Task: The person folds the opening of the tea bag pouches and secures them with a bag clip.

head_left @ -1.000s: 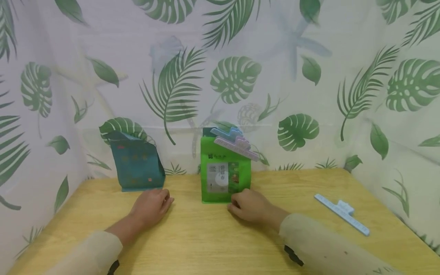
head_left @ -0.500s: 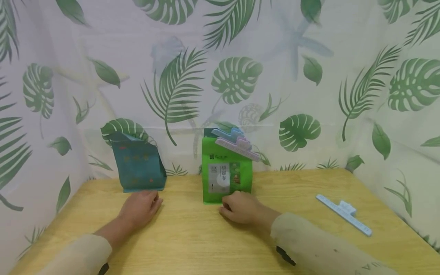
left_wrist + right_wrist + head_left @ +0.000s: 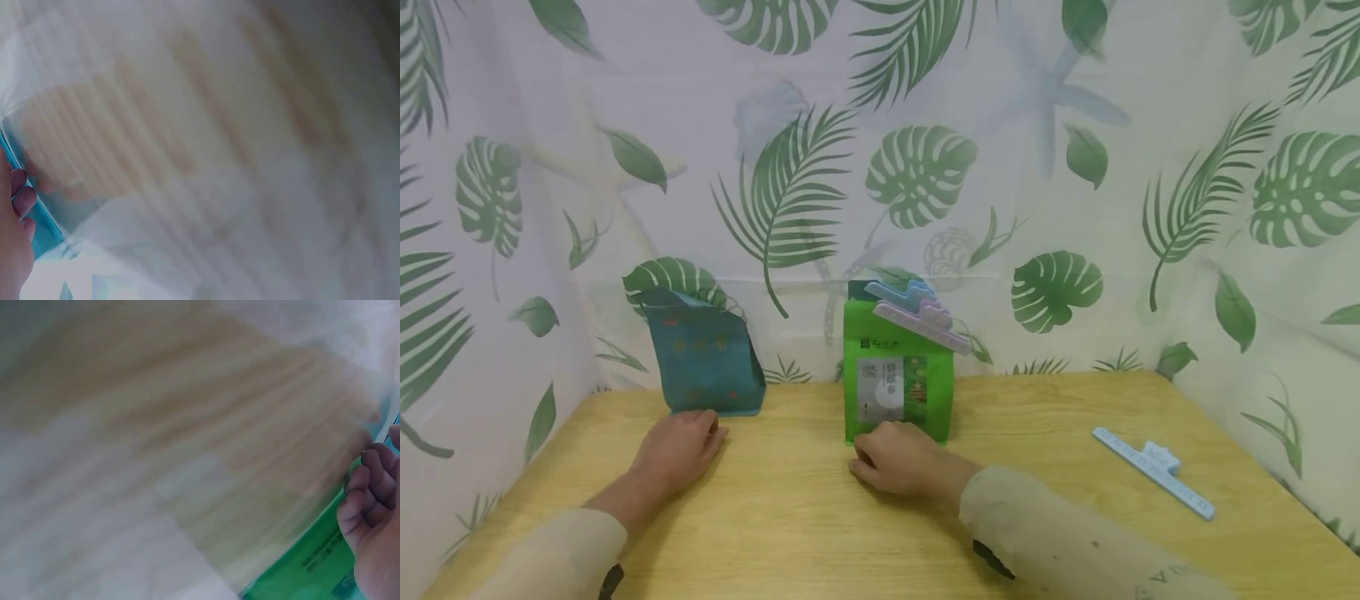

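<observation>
A teal pouch (image 3: pixel 706 362) stands at the back left of the wooden table (image 3: pixel 820 533). My left hand (image 3: pixel 679 443) rests flat on the table just in front of it, fingertips (image 3: pixel 19 199) close to the teal base (image 3: pixel 39 220). A green pouch (image 3: pixel 898 383) stands at the middle with two pastel sealing clips (image 3: pixel 917 315) on its top edge. My right hand (image 3: pixel 897 457) lies in front of its lower left part, its fingers (image 3: pixel 370 490) loosely curled beside the green pouch (image 3: pixel 312 562) and holding nothing.
A light blue sealing clip (image 3: pixel 1152 472) lies on the table at the right. Leaf-patterned curtain (image 3: pixel 1075 208) closes in the back and both sides. Both wrist views are blurred by motion.
Both hands have slid left along the table: the left from the middle to the teal pouch, the right from the green pouch's right corner to its left.
</observation>
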A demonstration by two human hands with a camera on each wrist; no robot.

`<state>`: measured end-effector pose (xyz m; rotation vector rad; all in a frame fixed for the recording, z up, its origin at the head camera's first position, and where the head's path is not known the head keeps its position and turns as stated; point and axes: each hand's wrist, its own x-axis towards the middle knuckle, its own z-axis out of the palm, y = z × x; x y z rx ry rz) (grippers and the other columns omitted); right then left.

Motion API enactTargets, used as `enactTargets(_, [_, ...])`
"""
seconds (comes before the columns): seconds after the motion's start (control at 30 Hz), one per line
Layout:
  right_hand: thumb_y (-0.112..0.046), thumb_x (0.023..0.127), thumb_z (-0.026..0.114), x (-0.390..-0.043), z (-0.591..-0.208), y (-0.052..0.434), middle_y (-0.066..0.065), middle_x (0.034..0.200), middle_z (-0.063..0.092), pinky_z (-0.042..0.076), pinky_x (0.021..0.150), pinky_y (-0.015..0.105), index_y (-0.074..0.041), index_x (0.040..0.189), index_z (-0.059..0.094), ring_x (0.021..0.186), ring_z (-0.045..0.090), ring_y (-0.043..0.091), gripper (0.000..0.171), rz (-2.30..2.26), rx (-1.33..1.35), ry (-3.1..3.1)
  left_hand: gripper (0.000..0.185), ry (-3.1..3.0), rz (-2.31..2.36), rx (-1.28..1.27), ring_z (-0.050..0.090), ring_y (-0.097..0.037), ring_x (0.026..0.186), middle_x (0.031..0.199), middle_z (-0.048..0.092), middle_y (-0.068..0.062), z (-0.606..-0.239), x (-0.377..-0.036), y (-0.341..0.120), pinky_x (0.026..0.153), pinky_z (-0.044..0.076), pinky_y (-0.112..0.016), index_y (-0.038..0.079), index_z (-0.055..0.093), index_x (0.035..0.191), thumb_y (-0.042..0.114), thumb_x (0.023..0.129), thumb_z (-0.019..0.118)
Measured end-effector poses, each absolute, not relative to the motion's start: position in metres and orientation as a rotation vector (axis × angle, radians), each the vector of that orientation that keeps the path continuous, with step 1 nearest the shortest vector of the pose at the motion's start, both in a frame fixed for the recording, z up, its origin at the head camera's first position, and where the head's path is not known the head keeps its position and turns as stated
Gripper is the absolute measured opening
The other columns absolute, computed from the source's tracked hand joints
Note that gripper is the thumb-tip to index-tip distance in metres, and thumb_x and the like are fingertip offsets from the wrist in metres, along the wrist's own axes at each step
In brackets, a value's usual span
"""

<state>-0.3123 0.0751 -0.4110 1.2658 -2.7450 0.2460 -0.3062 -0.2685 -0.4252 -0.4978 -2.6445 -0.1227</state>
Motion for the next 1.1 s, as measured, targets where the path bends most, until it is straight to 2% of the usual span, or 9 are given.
enactTargets(0.27, [-0.032, 0.100, 0.058, -0.311, -0.411, 0.053, -0.011, 0.055, 0.043, 0.035, 0.048, 0.021, -0.021, 0.070, 0.051, 0.048, 0.039, 0.002, 0.033, 0.200, 1.288, -2.742, 0.023, -2.626, -0.073, -0.486, 0.059, -0.026, 0.058, 0.063, 0.056, -0.004, -0.425, -0.311, -0.287, 0.060, 0.050, -0.045, 0.008, 0.056, 0.077, 0.019, 0.094, 0.067])
enactTargets(0.53, [-0.032, 0.099, 0.057, -0.310, -0.410, 0.033, -0.011, 0.059, 0.046, 0.038, 0.051, 0.023, -0.020, 0.074, 0.054, 0.051, 0.044, 0.004, 0.028, 0.110, 1.282, -2.724, 0.022, -2.720, -0.245, -0.290, 0.062, -0.031, 0.064, 0.070, 0.059, -0.008, -0.424, -0.313, -0.300, 0.061, 0.050, -0.051, 0.004, 0.058, 0.085, 0.022, 0.097, 0.061])
enactTargets(0.7, [-0.034, 0.100, 0.056, -0.310, -0.410, 0.021, -0.011, 0.062, 0.048, 0.039, 0.051, 0.023, -0.020, 0.078, 0.055, 0.053, 0.045, 0.004, 0.026, 0.050, 1.284, -2.737, 0.029, -2.750, -0.300, -0.173, 0.064, -0.038, 0.078, 0.087, 0.063, -0.019, -0.421, -0.312, -0.307, 0.068, 0.051, -0.054, -0.004, 0.058, 0.097, 0.024, 0.099, 0.058])
enactTargets(0.9, [-0.034, 0.099, 0.057, -0.308, -0.409, 0.009, -0.007, 0.076, 0.052, 0.041, 0.053, 0.024, -0.019, 0.082, 0.059, 0.062, 0.047, 0.006, 0.023, 0.011, 1.239, -2.686, 0.058, -2.686, -0.370, 0.001, 0.050, -0.053, 0.103, 0.114, 0.049, -0.036, -0.422, -0.318, -0.309, 0.079, 0.044, -0.064, -0.020, 0.044, 0.125, 0.029, 0.097, 0.057])
enactTargets(1.0, [-0.033, 0.099, 0.058, -0.306, -0.409, 0.005, -0.005, 0.085, 0.055, 0.044, 0.057, 0.024, -0.018, 0.090, 0.063, 0.068, 0.051, 0.007, 0.018, -0.019, 1.226, -2.655, 0.065, -2.710, -0.498, 0.034, 0.044, -0.055, 0.110, 0.121, 0.047, -0.037, -0.423, -0.321, -0.308, 0.084, 0.039, -0.066, -0.020, 0.038, 0.133, 0.032, 0.098, 0.056])
enactTargets(1.1, [-0.032, 0.100, 0.056, -0.306, -0.408, 0.003, -0.003, 0.091, 0.058, 0.047, 0.059, 0.023, -0.017, 0.098, 0.065, 0.073, 0.054, 0.007, 0.018, -0.047, 1.235, -2.643, 0.058, -2.709, -0.638, 0.039, 0.045, -0.053, 0.108, 0.117, 0.053, -0.033, -0.422, -0.323, -0.309, 0.084, 0.037, -0.065, -0.016, 0.042, 0.128, 0.033, 0.100, 0.054])
